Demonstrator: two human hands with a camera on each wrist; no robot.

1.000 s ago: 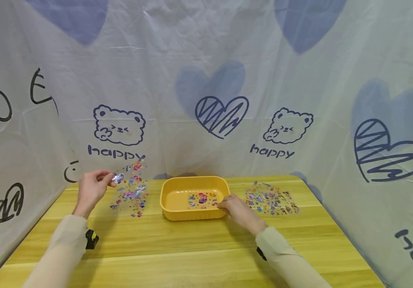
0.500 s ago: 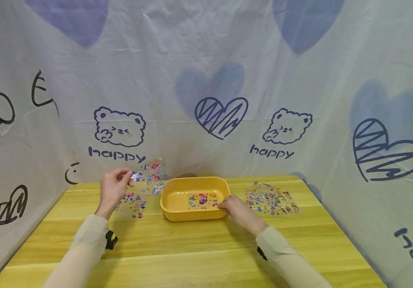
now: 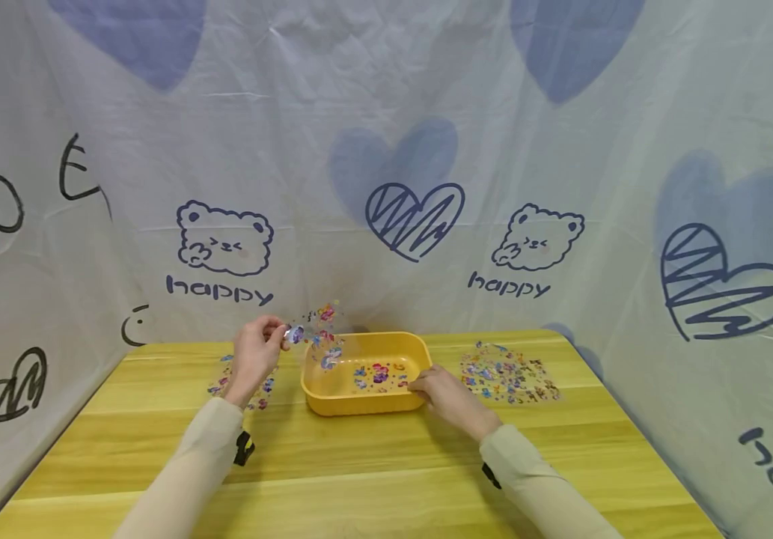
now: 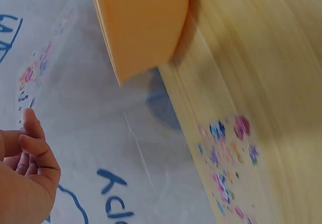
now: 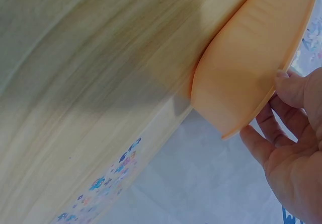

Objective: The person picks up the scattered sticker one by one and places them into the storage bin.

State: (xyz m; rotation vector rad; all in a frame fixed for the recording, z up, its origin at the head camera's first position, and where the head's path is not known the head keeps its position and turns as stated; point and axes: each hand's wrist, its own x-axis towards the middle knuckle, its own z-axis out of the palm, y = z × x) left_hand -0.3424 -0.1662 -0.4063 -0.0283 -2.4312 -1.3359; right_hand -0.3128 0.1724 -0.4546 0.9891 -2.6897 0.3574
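Note:
In the head view my left hand (image 3: 256,358) pinches a clear sticker sheet (image 3: 326,338) with small colourful prints at its left edge. The sheet hangs tilted above the left part of a yellow plastic basin (image 3: 367,404). Inside the basin lies another clear sticker sheet (image 3: 379,373). My right hand (image 3: 452,400) grips the basin's right front rim; the right wrist view shows thumb and fingers on either side of the basin's rim (image 5: 236,63). Seen from the left wrist, the held sheet (image 4: 31,74) is edge-on and partly hidden by the left hand (image 4: 30,171).
A clear sticker sheet (image 3: 509,372) lies on the wooden table (image 3: 386,479) to the basin's right. More stickers (image 3: 220,385) lie on the left, partly covered by my left hand. A printed white cloth (image 3: 319,247) hangs behind the table's far edge.
My left hand has carried its sticker sheet rightward, from above the stickers on the left to over the basin's left part. The right hand stays on the basin's rim.

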